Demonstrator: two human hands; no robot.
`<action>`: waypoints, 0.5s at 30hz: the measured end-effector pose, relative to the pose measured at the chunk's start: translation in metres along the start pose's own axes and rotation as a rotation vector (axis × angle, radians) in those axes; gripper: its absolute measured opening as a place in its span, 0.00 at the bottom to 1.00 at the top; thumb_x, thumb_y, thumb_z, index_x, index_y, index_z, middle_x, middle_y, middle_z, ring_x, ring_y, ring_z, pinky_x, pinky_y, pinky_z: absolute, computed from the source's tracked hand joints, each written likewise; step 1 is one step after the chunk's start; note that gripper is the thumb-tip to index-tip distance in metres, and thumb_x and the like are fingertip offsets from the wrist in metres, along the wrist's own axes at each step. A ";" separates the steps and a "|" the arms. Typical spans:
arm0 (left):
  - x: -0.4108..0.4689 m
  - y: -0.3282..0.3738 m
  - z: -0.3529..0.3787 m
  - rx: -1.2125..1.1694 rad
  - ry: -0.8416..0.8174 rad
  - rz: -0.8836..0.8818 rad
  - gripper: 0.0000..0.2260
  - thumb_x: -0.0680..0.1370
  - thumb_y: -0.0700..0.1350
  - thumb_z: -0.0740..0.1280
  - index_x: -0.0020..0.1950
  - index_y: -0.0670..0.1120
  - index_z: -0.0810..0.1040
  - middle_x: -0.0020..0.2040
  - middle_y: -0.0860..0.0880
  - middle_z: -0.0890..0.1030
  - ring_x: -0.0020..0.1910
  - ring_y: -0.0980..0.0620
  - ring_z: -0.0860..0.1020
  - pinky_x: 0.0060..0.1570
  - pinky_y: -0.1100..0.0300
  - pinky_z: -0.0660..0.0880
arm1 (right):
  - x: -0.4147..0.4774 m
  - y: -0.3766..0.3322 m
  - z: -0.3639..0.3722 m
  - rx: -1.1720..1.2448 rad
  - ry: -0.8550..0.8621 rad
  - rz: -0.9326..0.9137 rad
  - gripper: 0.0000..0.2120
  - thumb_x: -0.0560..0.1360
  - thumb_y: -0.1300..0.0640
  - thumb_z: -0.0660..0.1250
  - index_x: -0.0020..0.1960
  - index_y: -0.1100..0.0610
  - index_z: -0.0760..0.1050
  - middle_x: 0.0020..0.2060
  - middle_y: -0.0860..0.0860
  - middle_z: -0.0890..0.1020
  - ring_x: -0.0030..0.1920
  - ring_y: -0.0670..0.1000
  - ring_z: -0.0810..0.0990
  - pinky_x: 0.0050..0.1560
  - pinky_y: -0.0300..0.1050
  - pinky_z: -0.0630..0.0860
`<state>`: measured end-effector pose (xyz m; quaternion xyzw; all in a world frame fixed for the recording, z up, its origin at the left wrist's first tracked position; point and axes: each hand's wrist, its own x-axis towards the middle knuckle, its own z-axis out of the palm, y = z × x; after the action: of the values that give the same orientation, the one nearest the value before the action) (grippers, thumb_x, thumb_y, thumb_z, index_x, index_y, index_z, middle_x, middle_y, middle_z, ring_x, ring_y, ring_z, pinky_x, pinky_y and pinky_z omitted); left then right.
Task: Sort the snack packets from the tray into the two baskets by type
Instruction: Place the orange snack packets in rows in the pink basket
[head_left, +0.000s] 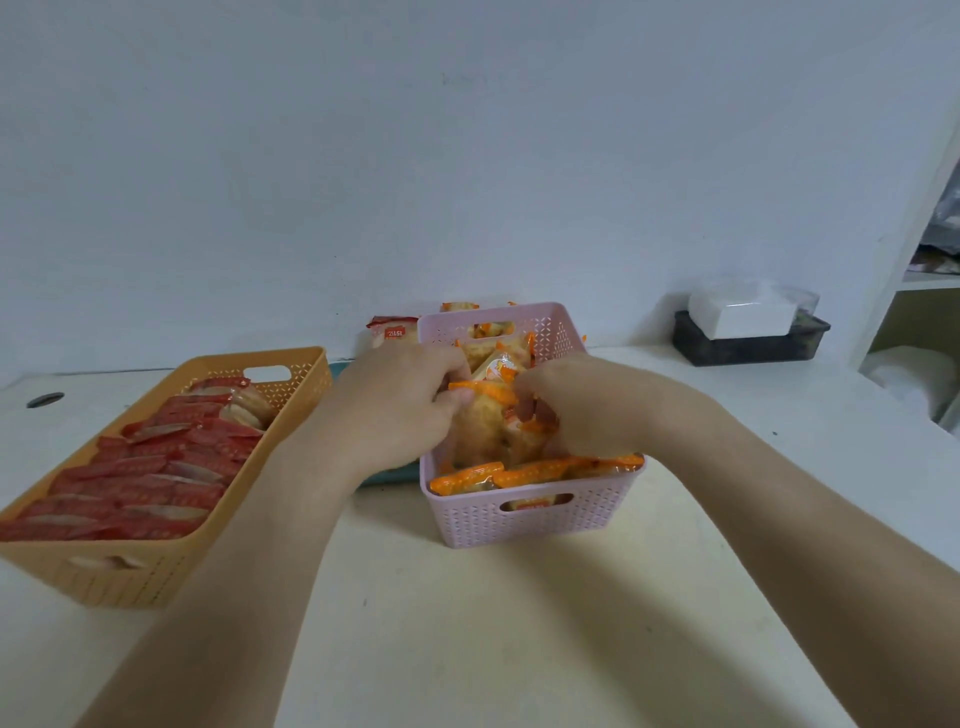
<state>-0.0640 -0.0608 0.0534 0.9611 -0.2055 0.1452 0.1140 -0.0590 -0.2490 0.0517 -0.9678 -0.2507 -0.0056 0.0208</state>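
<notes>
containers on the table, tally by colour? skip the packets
Orange basket: 1
Pink basket: 1
Teal tray: 1
Black box: 1
Total: 4

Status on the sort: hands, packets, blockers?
Both in pink basket: left hand, right hand grip orange packets; red packets fill orange basket; stray red packet behind pink basket; nothing blocking.
</notes>
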 end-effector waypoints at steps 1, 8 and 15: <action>-0.003 0.001 -0.001 0.036 -0.038 -0.004 0.04 0.79 0.50 0.64 0.44 0.55 0.75 0.41 0.54 0.77 0.42 0.54 0.73 0.35 0.60 0.66 | 0.002 -0.001 0.003 -0.001 0.002 0.006 0.12 0.73 0.63 0.66 0.55 0.52 0.75 0.45 0.48 0.75 0.47 0.51 0.75 0.43 0.42 0.72; -0.012 0.007 0.007 0.352 -0.303 0.058 0.11 0.78 0.49 0.56 0.40 0.50 0.74 0.44 0.53 0.79 0.49 0.49 0.76 0.58 0.49 0.69 | 0.009 -0.002 0.007 -0.026 0.127 -0.027 0.06 0.74 0.58 0.68 0.49 0.49 0.76 0.40 0.44 0.73 0.46 0.49 0.74 0.39 0.39 0.68; -0.012 0.018 0.027 -0.043 -0.277 0.109 0.13 0.78 0.64 0.56 0.50 0.56 0.66 0.41 0.54 0.74 0.44 0.51 0.75 0.44 0.53 0.74 | -0.003 0.008 -0.005 0.394 -0.087 0.031 0.10 0.72 0.55 0.71 0.53 0.49 0.77 0.53 0.45 0.81 0.52 0.46 0.79 0.54 0.41 0.77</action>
<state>-0.0758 -0.0802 0.0276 0.9567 -0.2742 0.0130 0.0970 -0.0578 -0.2581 0.0567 -0.9482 -0.2327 0.0854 0.1988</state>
